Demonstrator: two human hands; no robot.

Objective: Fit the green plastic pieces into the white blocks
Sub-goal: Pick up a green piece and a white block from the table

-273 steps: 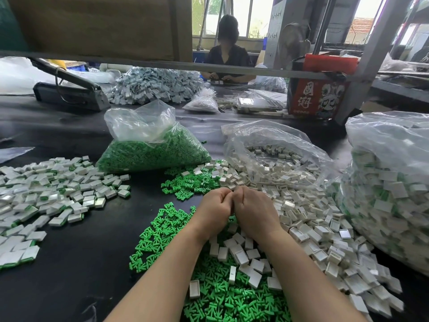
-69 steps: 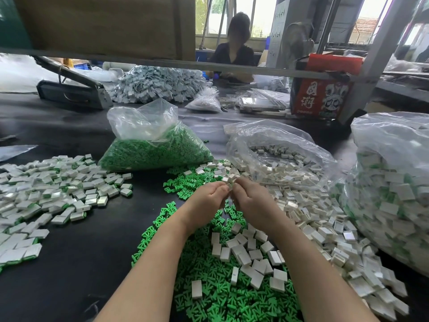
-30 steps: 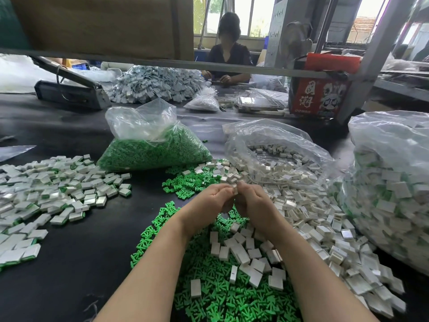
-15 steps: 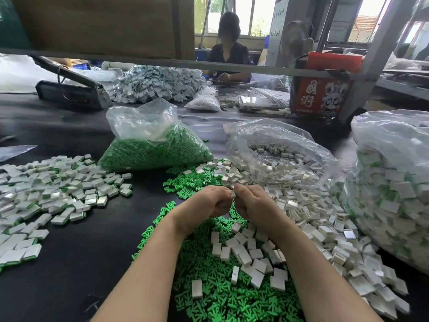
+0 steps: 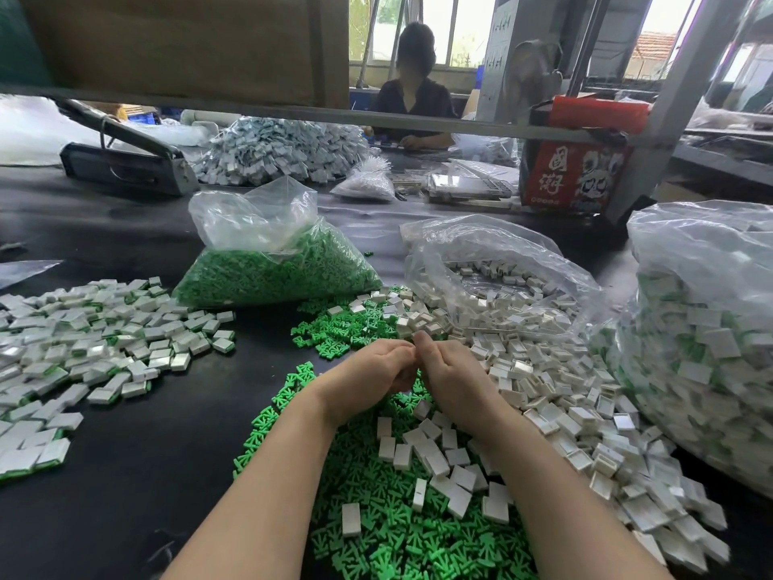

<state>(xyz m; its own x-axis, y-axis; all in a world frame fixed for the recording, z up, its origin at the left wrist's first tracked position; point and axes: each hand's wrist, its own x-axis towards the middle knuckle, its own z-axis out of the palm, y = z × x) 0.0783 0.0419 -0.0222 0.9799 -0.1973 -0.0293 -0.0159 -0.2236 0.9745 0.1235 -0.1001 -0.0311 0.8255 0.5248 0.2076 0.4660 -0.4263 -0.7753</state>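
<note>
My left hand (image 5: pixel 368 376) and my right hand (image 5: pixel 454 380) meet fingertip to fingertip above the table, fingers curled. Together they pinch a small white block that the thumbs almost hide. Loose green pieces (image 5: pixel 376 525) lie spread under and in front of my wrists. A heap of loose white blocks (image 5: pixel 548 408) runs from under my right hand toward the right. Fitted blocks with green edges (image 5: pixel 83 349) lie in a pile at the left.
On the black table (image 5: pixel 146 475) stand an open bag of green pieces (image 5: pixel 276 274), an open bag of white blocks (image 5: pixel 502 282) and a big bag of fitted blocks (image 5: pixel 711 353). Beyond a metal rail (image 5: pixel 418 121) are a person (image 5: pixel 412 102) and a red box (image 5: pixel 577 173).
Both hands have stayed together over the same spot. The white block seen at the fingertips a second ago is now mostly covered by the thumbs.
</note>
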